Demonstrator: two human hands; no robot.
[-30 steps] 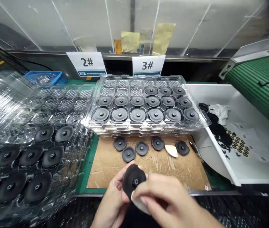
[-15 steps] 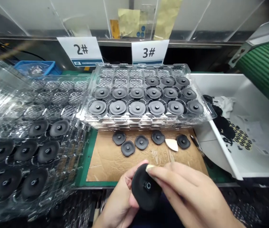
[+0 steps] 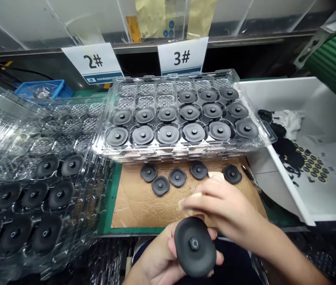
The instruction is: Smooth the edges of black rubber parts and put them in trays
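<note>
Lying stud-upward in the left hand (image 3: 166, 257), a black, rounded plate with a raised central stud (image 3: 196, 247) sits between fingers wrapped firmly round its sides and underneath. The right hand (image 3: 227, 204) has its fingers bent and close together, just beyond the plate's far edge and apart from it; something pale shows at their blurred tips, and whether they grip it cannot be told. Past them, five similar black plates (image 3: 177, 177) lie on a brown cardboard sheet (image 3: 140, 215) on the green bench (image 3: 108, 215), before a clear plastic tray (image 3: 145, 103) partly filled with more plates.
</note>
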